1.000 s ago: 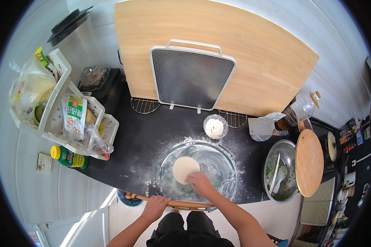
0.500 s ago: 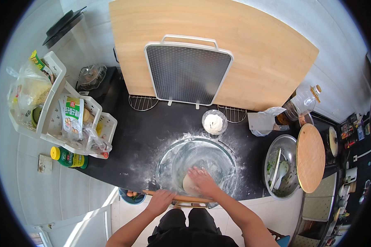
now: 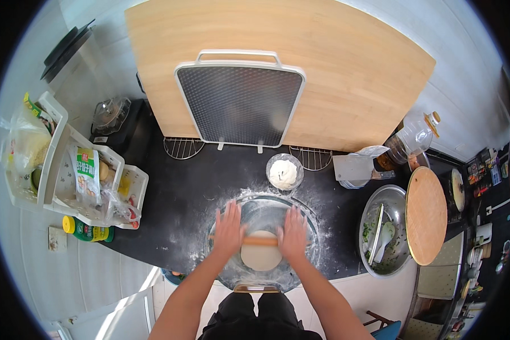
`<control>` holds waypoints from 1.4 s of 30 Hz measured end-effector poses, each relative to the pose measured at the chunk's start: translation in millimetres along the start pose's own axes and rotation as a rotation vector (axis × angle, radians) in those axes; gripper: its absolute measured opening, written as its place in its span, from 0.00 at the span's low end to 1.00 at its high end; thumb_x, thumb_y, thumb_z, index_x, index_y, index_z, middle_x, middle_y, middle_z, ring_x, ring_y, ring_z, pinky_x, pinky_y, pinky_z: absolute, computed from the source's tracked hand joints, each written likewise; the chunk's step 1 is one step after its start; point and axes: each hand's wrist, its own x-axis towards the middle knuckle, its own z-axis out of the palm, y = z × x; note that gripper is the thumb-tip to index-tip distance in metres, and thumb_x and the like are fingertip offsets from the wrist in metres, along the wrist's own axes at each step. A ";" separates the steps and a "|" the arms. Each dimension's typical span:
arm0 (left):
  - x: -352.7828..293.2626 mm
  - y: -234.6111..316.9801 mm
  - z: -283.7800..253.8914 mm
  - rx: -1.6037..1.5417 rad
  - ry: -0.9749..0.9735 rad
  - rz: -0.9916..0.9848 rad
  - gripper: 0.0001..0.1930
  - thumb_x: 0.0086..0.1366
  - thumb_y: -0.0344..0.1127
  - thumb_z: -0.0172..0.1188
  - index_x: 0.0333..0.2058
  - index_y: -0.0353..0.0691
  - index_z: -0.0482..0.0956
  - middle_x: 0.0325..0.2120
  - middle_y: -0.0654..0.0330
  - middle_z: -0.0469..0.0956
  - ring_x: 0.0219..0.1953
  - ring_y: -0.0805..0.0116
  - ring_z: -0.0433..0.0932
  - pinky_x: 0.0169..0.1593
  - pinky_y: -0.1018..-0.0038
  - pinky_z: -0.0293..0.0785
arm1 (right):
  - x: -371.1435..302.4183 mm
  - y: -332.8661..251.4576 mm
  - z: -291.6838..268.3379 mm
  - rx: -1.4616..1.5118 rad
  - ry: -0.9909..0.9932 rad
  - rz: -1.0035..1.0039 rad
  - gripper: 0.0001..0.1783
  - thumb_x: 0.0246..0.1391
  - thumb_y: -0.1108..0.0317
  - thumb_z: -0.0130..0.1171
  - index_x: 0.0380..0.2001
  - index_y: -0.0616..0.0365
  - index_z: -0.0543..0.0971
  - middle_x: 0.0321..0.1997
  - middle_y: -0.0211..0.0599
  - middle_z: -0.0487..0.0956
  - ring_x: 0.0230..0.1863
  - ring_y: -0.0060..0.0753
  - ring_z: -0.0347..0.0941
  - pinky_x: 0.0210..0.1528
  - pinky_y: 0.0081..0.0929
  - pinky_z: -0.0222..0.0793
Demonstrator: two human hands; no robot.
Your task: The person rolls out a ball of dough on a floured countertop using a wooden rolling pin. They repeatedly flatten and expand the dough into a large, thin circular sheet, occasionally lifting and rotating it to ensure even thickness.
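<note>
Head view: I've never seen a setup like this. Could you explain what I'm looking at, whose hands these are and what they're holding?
There is no robot here. A person works with bare hands, filmed by the left of two wide fisheye cameras worn on the head, looking down; that is why straight edges bend.

The left hand and right hand lie flat, fingers extended, over opposite ends of a rolling pin. It crosses a round of dough on a floury, round glass board.

On the dark counter, a small bowl of white powder stands beyond the board, and a steel bowl to the right.
</note>
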 end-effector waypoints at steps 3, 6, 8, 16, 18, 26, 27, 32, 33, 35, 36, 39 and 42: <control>55.7 -0.6 2.8 -0.064 0.139 -0.069 0.36 0.64 0.45 0.52 0.64 0.28 0.55 0.67 0.44 0.51 0.71 0.49 0.47 0.69 0.49 0.40 | 32.4 13.2 6.6 -0.001 0.105 0.113 0.37 0.59 0.58 0.51 0.64 0.71 0.57 0.71 0.58 0.53 0.73 0.57 0.46 0.71 0.54 0.40; 19.3 10.2 3.5 -0.033 0.024 -0.183 0.37 0.65 0.47 0.53 0.64 0.27 0.55 0.67 0.40 0.51 0.70 0.46 0.46 0.69 0.48 0.40 | 2.8 15.8 1.9 0.066 0.003 0.100 0.38 0.58 0.58 0.51 0.65 0.72 0.56 0.71 0.58 0.53 0.73 0.57 0.44 0.72 0.52 0.38; -36.8 23.4 -2.3 -0.060 -0.110 -0.150 0.39 0.63 0.49 0.55 0.63 0.26 0.56 0.66 0.36 0.51 0.70 0.43 0.47 0.69 0.47 0.42 | -48.8 10.8 -14.3 0.086 -0.094 0.047 0.38 0.58 0.58 0.52 0.64 0.72 0.56 0.71 0.60 0.52 0.73 0.58 0.44 0.72 0.51 0.38; 15.6 23.8 1.2 -0.088 -0.002 0.005 0.39 0.63 0.46 0.55 0.65 0.27 0.53 0.67 0.39 0.50 0.70 0.46 0.47 0.69 0.51 0.43 | -21.7 36.3 -8.4 0.121 0.029 0.124 0.37 0.58 0.60 0.51 0.65 0.72 0.56 0.71 0.62 0.53 0.72 0.61 0.45 0.72 0.51 0.39; 64.4 27.7 -3.8 -0.052 0.127 -0.034 0.38 0.64 0.45 0.54 0.65 0.27 0.51 0.68 0.41 0.48 0.70 0.48 0.47 0.70 0.52 0.42 | 20.0 46.7 -2.4 0.070 0.130 0.192 0.37 0.58 0.59 0.52 0.64 0.72 0.57 0.71 0.60 0.54 0.72 0.59 0.47 0.72 0.51 0.40; -60.4 24.3 -3.3 -0.180 -0.200 -0.090 0.40 0.63 0.46 0.57 0.63 0.23 0.52 0.66 0.34 0.48 0.70 0.41 0.47 0.69 0.50 0.43 | -71.2 25.7 -18.3 0.062 -0.132 0.038 0.39 0.56 0.56 0.54 0.63 0.72 0.59 0.70 0.59 0.55 0.72 0.58 0.48 0.71 0.54 0.41; -73.2 17.4 -4.1 -0.177 -0.236 -0.079 0.40 0.63 0.46 0.56 0.63 0.24 0.52 0.66 0.34 0.48 0.70 0.41 0.47 0.69 0.50 0.43 | -88.6 16.1 -19.0 0.072 -0.173 0.037 0.39 0.56 0.56 0.54 0.63 0.73 0.59 0.70 0.58 0.55 0.72 0.57 0.49 0.70 0.55 0.41; -19.8 -4.3 0.0 -0.083 -0.066 -0.012 0.38 0.64 0.45 0.55 0.64 0.24 0.53 0.67 0.37 0.49 0.70 0.42 0.46 0.69 0.52 0.45 | -23.9 19.5 -8.9 0.002 -0.085 0.024 0.37 0.57 0.59 0.52 0.63 0.72 0.59 0.71 0.58 0.53 0.73 0.56 0.45 0.71 0.54 0.39; 16.2 -4.3 -3.3 -0.098 0.014 -0.030 0.37 0.65 0.45 0.54 0.64 0.24 0.53 0.67 0.37 0.49 0.70 0.43 0.46 0.69 0.53 0.45 | 4.6 23.2 -4.7 -0.041 -0.035 0.081 0.36 0.57 0.60 0.52 0.64 0.72 0.58 0.72 0.58 0.52 0.74 0.56 0.43 0.72 0.54 0.38; 68.8 -4.6 -7.6 -0.096 0.124 -0.081 0.37 0.65 0.45 0.53 0.64 0.24 0.53 0.67 0.38 0.48 0.70 0.43 0.46 0.70 0.54 0.44 | 47.0 26.6 -2.8 -0.045 0.137 0.206 0.36 0.58 0.61 0.51 0.64 0.72 0.57 0.72 0.58 0.52 0.74 0.55 0.42 0.72 0.52 0.36; 84.1 -4.3 -4.2 -0.087 0.143 -0.119 0.37 0.66 0.45 0.53 0.64 0.24 0.52 0.67 0.38 0.48 0.70 0.43 0.46 0.70 0.54 0.43 | 51.2 29.1 -0.3 -0.029 0.145 0.223 0.36 0.58 0.61 0.51 0.64 0.72 0.57 0.72 0.58 0.52 0.74 0.56 0.42 0.72 0.52 0.36; 65.3 5.7 3.8 -0.113 0.164 -0.202 0.38 0.65 0.44 0.54 0.64 0.23 0.52 0.67 0.36 0.47 0.70 0.42 0.45 0.70 0.54 0.42 | 44.8 34.3 0.6 0.023 0.141 0.212 0.36 0.58 0.62 0.50 0.64 0.74 0.56 0.71 0.60 0.53 0.73 0.59 0.44 0.72 0.52 0.38; -11.7 19.2 -11.9 -0.187 -0.104 -0.264 0.39 0.64 0.44 0.56 0.63 0.21 0.51 0.66 0.33 0.46 0.70 0.39 0.43 0.70 0.52 0.41 | -27.5 30.8 -4.3 0.096 0.013 0.060 0.37 0.57 0.61 0.52 0.63 0.74 0.57 0.70 0.63 0.54 0.72 0.62 0.46 0.71 0.55 0.41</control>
